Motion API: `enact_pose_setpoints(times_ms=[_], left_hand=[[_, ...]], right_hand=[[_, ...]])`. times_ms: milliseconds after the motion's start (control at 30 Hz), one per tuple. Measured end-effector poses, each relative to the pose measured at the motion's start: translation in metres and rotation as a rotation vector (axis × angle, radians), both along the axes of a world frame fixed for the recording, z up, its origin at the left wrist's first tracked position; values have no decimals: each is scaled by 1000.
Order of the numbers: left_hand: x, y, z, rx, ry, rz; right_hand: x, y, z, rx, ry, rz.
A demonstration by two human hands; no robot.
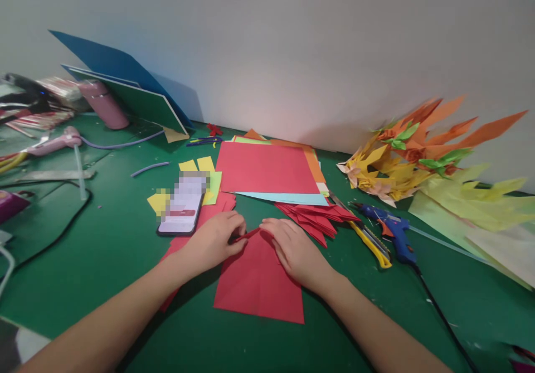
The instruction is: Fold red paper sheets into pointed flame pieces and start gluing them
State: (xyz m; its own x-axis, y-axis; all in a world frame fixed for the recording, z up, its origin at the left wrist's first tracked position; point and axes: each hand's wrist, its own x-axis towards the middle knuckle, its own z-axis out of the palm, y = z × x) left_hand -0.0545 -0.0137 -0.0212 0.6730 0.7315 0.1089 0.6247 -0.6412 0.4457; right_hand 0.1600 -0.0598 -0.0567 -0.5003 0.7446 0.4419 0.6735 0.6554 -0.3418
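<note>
A creased red paper sheet (pixel 259 284) lies on the green table in front of me, its far edge lifted and partly folded. My left hand (pixel 219 238) pinches the folded paper at its far left side between thumb and fingers. My right hand (pixel 292 250) rests on the far right part of the same sheet, its fingers together and pressing on it. Beyond the hands is a stack of coloured paper with a red sheet (pixel 267 166) on top. Folded red paper pieces (pixel 311 219) lie beside that stack, close to my right hand.
A phone (pixel 181 208) lies on yellow and red papers at the left. To the right are a yellow cutter (pixel 371 245), a blue glue gun (pixel 395 231) with its cord, and orange-yellow paper flowers (pixel 413 153). A pink bottle (pixel 104 104) stands far left.
</note>
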Motion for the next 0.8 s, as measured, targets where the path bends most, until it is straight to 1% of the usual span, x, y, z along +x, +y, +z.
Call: enact_pose_setpoints(times_ms=[133,267,367,467,700,800], left_hand=[[7,-6,0,5,-65,-101],[7,-8,1,-24,-9,-203],[6,-8,3,-1,29,-236],[7,-7,3,2,21,-238],[6,-6,-3,-44,-21,-186],[6,-7,-3,-65,-3,-126]], right_hand=[[0,0,0,14,0,-36],[-1,0,5,-15,-27,-32],[-2,0,8,-35,-33,-23],[-1,0,8,-28,-43,-17],[-1,0,7,17,-111,-39],[-3,-1,9,9,-142,-58]])
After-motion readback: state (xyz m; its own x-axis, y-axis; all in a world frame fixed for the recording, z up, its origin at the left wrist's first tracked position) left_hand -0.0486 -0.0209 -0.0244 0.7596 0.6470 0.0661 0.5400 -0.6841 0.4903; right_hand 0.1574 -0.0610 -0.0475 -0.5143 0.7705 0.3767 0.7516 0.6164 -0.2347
